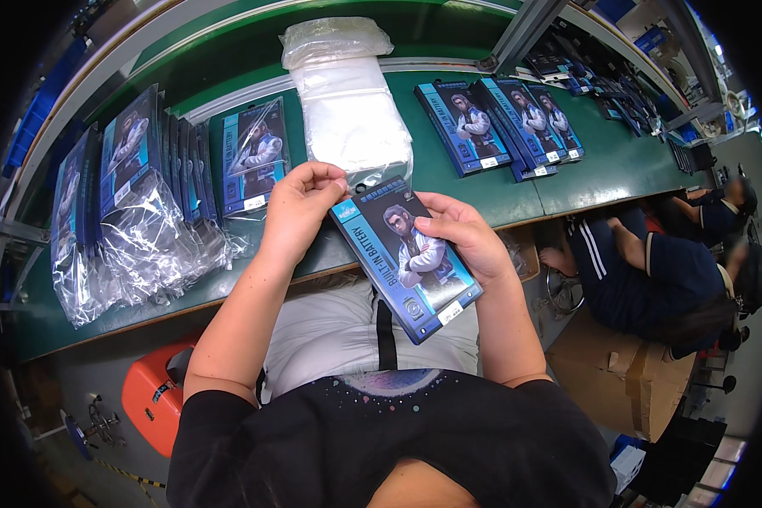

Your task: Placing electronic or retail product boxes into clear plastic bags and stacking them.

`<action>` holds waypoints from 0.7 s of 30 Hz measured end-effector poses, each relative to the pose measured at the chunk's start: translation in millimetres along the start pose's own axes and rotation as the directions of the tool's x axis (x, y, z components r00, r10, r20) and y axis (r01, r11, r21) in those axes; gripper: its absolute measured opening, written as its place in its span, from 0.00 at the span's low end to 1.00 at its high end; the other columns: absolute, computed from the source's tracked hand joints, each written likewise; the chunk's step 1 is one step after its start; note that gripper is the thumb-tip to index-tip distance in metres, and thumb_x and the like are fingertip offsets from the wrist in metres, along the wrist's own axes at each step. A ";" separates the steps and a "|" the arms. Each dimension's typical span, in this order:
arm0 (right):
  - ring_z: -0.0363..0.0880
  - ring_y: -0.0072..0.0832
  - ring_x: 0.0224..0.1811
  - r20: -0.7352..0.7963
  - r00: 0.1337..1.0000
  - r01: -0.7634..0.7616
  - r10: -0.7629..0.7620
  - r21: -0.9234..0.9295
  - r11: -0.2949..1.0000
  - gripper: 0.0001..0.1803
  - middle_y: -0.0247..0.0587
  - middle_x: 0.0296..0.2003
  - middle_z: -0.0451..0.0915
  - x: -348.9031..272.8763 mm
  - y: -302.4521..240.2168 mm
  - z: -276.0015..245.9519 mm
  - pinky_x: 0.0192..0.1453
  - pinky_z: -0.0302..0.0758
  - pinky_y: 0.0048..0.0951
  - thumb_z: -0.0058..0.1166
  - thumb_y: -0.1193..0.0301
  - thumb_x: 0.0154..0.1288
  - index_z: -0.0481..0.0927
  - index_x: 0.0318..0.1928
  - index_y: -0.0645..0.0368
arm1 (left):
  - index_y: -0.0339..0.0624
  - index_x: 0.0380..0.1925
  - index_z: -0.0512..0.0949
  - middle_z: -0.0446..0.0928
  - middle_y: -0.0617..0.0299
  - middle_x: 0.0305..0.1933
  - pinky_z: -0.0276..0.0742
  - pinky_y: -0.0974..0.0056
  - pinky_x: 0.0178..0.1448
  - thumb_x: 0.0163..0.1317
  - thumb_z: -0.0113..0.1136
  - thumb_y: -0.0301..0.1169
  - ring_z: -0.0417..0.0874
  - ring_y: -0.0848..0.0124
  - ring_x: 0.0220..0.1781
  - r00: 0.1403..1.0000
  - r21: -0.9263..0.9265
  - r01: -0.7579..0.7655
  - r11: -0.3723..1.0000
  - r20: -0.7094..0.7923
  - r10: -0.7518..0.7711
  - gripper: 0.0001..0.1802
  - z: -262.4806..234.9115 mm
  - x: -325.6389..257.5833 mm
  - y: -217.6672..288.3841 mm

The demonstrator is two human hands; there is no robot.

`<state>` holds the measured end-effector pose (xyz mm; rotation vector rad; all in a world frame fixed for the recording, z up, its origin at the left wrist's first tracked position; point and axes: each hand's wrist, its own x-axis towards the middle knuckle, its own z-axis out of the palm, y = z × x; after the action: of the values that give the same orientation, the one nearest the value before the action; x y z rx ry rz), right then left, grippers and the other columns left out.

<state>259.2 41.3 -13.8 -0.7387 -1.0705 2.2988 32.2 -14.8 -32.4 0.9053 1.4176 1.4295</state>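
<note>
Above the green bench [483, 190], both hands [300, 212] grip a blue box [406, 258] near bagged stacks [135, 203].

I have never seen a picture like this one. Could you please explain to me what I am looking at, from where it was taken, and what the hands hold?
There is no machine here. A camera worn on a person's head looks down at that person's two bare hands, and its wide lens bends the straight edges.

The left hand pinches the top corner of a flat blue printed box in a clear sleeve; the right hand grips its right edge.

In front lies a long green workbench. On it, to the left, stands a row of the same boxes in clear plastic bags. In the middle lies a stack of empty clear bags. To the right lie more blue boxes.

Another person sits at the right.
</note>
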 end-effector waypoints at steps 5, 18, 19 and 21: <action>0.78 0.25 0.50 -0.105 0.981 0.152 -0.163 -0.110 0.982 0.29 0.48 0.52 0.77 2.0 5.1 -2.2 0.55 0.75 0.25 0.53 0.78 0.64 0.63 0.64 0.73 | 0.33 0.39 0.80 0.80 0.61 0.35 0.77 0.71 0.42 0.60 0.58 0.19 0.80 0.75 0.37 0.992 0.235 0.037 0.971 0.106 -0.063 0.08 -5.6 -0.7 15.8; 0.71 0.29 0.61 -0.126 0.898 0.390 -0.421 -0.212 0.896 0.29 0.52 0.61 0.69 -10.4 20.3 18.3 0.64 0.67 0.28 0.48 0.81 0.67 0.57 0.66 0.74 | 0.40 0.41 0.80 0.78 0.53 0.33 0.75 0.63 0.37 0.56 0.55 0.17 0.79 0.63 0.31 0.944 0.484 -0.330 0.811 0.150 0.294 0.13 6.7 -12.6 27.1; 0.70 0.29 0.61 -0.131 0.877 0.422 -0.463 -0.251 0.871 0.29 0.52 0.61 0.69 -9.4 22.8 16.6 0.64 0.67 0.28 0.48 0.81 0.67 0.57 0.67 0.74 | 0.40 0.41 0.80 0.78 0.53 0.33 0.74 0.64 0.37 0.56 0.55 0.17 0.79 0.63 0.31 0.928 0.497 -0.369 0.785 0.155 0.338 0.13 8.0 -11.3 28.7; 0.70 0.29 0.61 -0.138 0.826 0.483 -0.547 -0.330 0.811 0.29 0.52 0.61 0.69 -5.2 34.1 16.8 0.64 0.67 0.28 0.48 0.81 0.67 0.56 0.67 0.74 | 0.40 0.41 0.80 0.78 0.53 0.32 0.74 0.64 0.37 0.56 0.55 0.17 0.79 0.62 0.30 0.889 0.520 -0.447 0.728 0.171 0.424 0.13 9.6 -12.7 30.6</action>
<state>245.0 9.7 -30.4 -0.6859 -1.3140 1.5752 42.3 -21.6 -0.1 1.7271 1.6932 1.3274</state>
